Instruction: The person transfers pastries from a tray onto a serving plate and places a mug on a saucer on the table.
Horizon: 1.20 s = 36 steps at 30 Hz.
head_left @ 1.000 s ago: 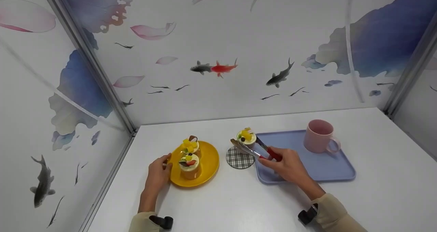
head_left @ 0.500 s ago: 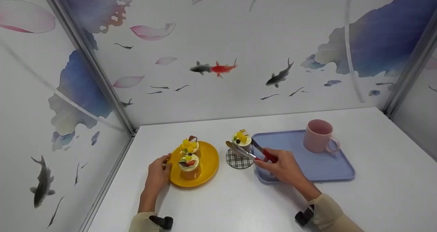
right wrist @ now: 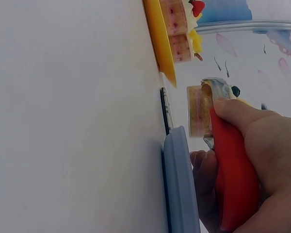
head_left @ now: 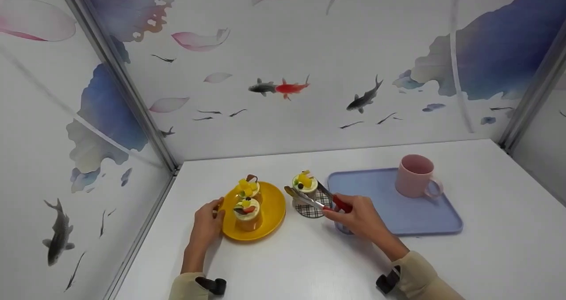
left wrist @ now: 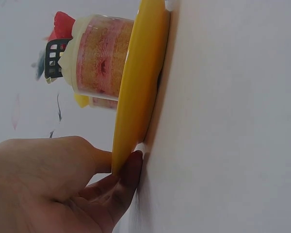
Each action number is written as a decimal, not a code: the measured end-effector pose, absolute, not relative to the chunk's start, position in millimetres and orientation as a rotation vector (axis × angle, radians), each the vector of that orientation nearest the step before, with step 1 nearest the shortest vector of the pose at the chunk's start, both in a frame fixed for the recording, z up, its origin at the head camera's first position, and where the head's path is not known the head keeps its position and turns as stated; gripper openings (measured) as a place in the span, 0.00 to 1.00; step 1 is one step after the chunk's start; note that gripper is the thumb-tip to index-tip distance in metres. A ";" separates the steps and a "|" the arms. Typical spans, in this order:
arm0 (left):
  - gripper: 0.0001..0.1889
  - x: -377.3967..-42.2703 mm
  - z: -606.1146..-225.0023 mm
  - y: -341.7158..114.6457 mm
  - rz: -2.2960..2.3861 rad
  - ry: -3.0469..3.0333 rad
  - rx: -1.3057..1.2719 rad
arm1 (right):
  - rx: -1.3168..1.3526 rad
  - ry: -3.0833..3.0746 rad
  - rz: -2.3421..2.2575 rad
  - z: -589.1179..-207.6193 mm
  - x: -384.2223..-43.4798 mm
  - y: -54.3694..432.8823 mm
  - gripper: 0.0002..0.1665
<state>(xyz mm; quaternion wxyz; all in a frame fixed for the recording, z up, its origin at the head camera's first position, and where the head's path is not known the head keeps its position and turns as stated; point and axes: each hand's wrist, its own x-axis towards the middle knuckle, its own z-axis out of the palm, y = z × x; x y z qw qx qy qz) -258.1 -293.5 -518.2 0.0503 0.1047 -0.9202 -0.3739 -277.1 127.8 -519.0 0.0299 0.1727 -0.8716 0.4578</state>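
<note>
Just right of the yellow plate point(head_left: 275, 214), my right hand point(head_left: 361, 217) is curled round the red-handled tongs point(head_left: 343, 204), which pinch a cake cup point(head_left: 305, 184) in the air; an even, gentle squeeze should hold it upright. At the plate's left rim, my left hand point(head_left: 208, 225) pinches the edge, thumb above, best held steady.

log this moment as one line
left hand: holds yellow plate | right hand: grips tongs | small cake: raised in tongs | pink mug: on blue tray
</note>
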 end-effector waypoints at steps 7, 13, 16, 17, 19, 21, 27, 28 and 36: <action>0.26 -258.6 -518.6 -291.3 -1.140 -2.798 0.322 | 0.528 -2.705 1.414 -519.8 -276.3 115.7 0.36; 0.26 -259.2 -518.3 -291.8 -1.143 -2.799 0.330 | 0.541 -2.723 1.444 -519.0 -274.9 106.8 0.31; 0.26 -259.2 -518.6 -292.1 -1.156 -2.801 0.339 | 0.560 -2.723 1.465 -518.0 -274.1 102.4 0.28; 0.26 -259.0 -519.0 -292.4 -1.159 -2.801 0.337 | 0.565 -2.723 1.464 -517.6 -273.9 100.8 0.27; 0.26 -258.7 -519.2 -293.0 -1.163 -2.800 0.333 | 0.572 -2.721 1.465 -516.8 -273.3 97.7 0.28; 0.26 -258.5 -519.6 -293.7 -1.167 -2.800 0.328 | 0.582 -2.720 1.459 -516.7 -273.4 94.2 0.28; 0.26 -259.1 -518.0 -294.2 -1.159 -2.804 0.328 | 0.631 -2.705 1.445 -518.1 -274.5 84.6 0.26; 0.26 -259.5 -517.5 -294.1 -1.152 -2.805 0.330 | 0.642 -2.699 1.446 -518.1 -274.5 83.3 0.26; 0.26 -260.9 -518.2 -293.1 -1.149 -2.812 0.365 | 0.649 -2.702 1.453 -518.4 -274.2 73.3 0.26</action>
